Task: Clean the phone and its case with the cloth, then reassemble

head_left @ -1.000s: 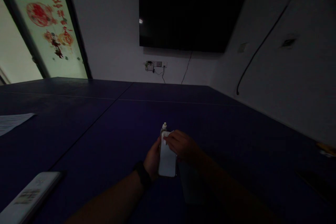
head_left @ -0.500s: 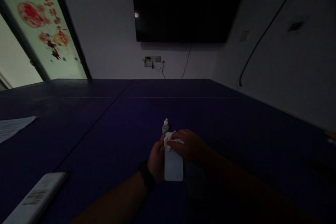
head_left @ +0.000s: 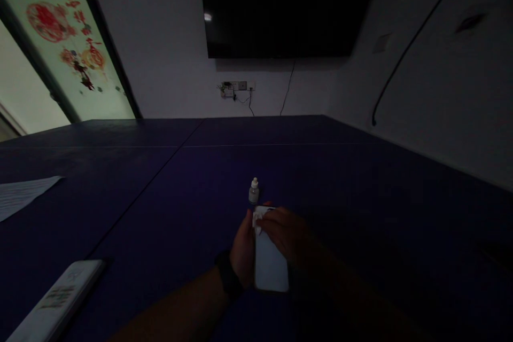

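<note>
My left hand (head_left: 243, 248), with a dark band on its wrist, grips a smartphone (head_left: 271, 267) along its left edge. The phone's pale, flat face is turned up toward me. On its upper left part, my right hand (head_left: 286, 230) presses a crumpled white tissue (head_left: 258, 219) with closed fingers. Just beyond the phone's top end stands a small clear dropper bottle (head_left: 254, 193) with a white cap, upright and touched by neither hand. The fingers of my left hand behind the phone are mostly hidden.
A dark blue table (head_left: 192, 181) stretches to the wall. On its left lie a long white box (head_left: 58, 299) and a printed sheet of paper (head_left: 26, 195). A large black television (head_left: 288, 8) hangs above wall sockets (head_left: 238, 87) with loose cables. The room is dim.
The phone and both hands have come slightly closer and to the right in view. The tissue stays near the phone's upper left corner, and the bottle now shows more fully.
</note>
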Available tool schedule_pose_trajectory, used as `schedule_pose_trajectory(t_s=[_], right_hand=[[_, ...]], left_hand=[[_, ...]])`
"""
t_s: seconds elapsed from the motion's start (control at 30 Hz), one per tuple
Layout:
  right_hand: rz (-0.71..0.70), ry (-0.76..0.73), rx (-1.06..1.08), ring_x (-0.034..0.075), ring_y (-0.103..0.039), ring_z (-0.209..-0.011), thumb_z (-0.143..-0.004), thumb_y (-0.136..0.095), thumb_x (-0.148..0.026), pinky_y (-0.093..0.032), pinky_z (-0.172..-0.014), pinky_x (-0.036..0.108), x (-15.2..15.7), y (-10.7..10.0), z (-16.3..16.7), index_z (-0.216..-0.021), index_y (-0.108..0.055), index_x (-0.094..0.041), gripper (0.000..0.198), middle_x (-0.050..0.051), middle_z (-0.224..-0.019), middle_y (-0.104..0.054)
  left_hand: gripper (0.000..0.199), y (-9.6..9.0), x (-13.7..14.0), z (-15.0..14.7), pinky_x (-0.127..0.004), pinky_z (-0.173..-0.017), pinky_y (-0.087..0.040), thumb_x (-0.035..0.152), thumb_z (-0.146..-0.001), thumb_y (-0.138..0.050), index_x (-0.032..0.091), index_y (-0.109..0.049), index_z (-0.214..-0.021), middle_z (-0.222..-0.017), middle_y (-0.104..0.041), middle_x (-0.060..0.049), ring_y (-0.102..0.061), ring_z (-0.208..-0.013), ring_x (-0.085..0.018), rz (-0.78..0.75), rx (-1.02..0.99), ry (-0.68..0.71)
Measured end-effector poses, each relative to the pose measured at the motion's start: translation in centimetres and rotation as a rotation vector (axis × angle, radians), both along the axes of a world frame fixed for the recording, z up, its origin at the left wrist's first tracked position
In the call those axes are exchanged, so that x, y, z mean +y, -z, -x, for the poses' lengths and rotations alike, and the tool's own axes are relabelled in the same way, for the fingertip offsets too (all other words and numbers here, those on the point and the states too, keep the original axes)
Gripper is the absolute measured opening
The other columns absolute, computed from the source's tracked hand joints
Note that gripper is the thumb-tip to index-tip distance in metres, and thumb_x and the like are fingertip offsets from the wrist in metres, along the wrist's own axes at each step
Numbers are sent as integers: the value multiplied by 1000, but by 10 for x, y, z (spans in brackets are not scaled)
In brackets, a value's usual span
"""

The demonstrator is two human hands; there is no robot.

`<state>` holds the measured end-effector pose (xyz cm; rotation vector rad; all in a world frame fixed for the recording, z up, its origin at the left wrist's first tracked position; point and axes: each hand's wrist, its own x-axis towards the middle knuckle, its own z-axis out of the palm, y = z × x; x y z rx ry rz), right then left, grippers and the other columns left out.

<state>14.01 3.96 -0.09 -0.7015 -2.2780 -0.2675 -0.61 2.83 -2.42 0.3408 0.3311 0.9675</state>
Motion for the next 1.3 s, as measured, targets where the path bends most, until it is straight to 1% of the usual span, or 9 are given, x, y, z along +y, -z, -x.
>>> schedule_pose_trajectory(t_s=[0.07, 0.27, 0.47, 0.53, 0.63, 0.83, 1.0, 1.2, 1.3], right_hand=[[14, 2, -48, 22, -66, -88, -97, -52, -7, -57, -77, 35, -1, 0, -5, -109, -70, -17, 24, 9, -98, -72], [0, 214, 4, 22, -65, -87, -98, -54, -9, -55, -78, 35, 0, 8, -3, -110, -70, -16, 21, 9, -98, -71], [-19, 66, -93, 21, -65, -88, -95, -57, -8, -55, -78, 34, -1, 3, -7, -108, -71, -18, 21, 9, -97, -71], [-13, 160, -60, 22, -64, -88, -96, -56, -8, -55, -77, 35, -2, 3, -7, -109, -71, -17, 22, 10, -99, -71], [-15, 261, -4, 23, -65, -92, -97, -54, -8, -55, -78, 35, -4, 7, 2, -110, -70, -17, 22, 10, -102, -71], [-51, 49, -65, 21, -64, -86, -98, -54, -9, -55, -77, 34, -8, 2, 3, -103, -72, -16, 20, 8, -92, -71], [-69, 176, 21, 24, -63, -92, -101, -51, -13, -55, -81, 38, -6, -1, -4, -116, -69, -16, 24, 13, -103, -70], [33, -48, -146, 22, -63, -91, -102, -51, -14, -54, -87, 37, -13, -8, -6, -103, -72, -15, 21, 10, -95, -70], [30, 41, -123, 23, -63, -92, -103, -51, -17, -54, -86, 39, -15, -13, -12, -108, -72, -18, 21, 10, -100, -71]], left_hand=[[52, 0, 0, 0, -36, -85, -50, 61, -93, -57, 21, -67, -125, -99, -73, -8, -70, -91, -26, -6, 11, 2], [49, -2, 0, 1, -37, -90, -48, 60, -97, -51, 20, -69, -118, -92, -73, -7, -71, -92, -26, 15, 37, 17], [50, -2, 0, 3, -38, -88, -50, 62, -97, -47, 21, -69, -115, -88, -72, -6, -71, -84, -24, -27, -13, 70], [54, -3, -1, 2, -38, -89, -50, 64, -96, -48, 20, -68, -120, -94, -73, -7, -71, -89, -25, -39, 1, 108], [50, -3, 0, 2, -33, -90, -49, 58, -95, -54, 18, -67, -123, -100, -73, -7, -70, -94, -23, -36, -2, 35], [58, 0, 6, 3, -35, -85, -51, 61, -93, -55, 19, -62, -132, -95, -72, -6, -71, -86, -23, -64, 25, -1], [60, -5, 1, 3, -37, -86, -51, 61, -99, -41, 18, -60, -136, -102, -73, -10, -71, -88, -25, -52, 97, 35], [58, -12, 0, 5, -30, -74, -52, 59, -102, -37, 19, -61, -135, -90, -70, -6, -66, -70, -17, -60, 10, 28], [60, -13, -2, 4, -34, -79, -54, 61, -102, -33, 20, -59, -137, -96, -71, -8, -68, -77, -19, -96, 5, 58]])
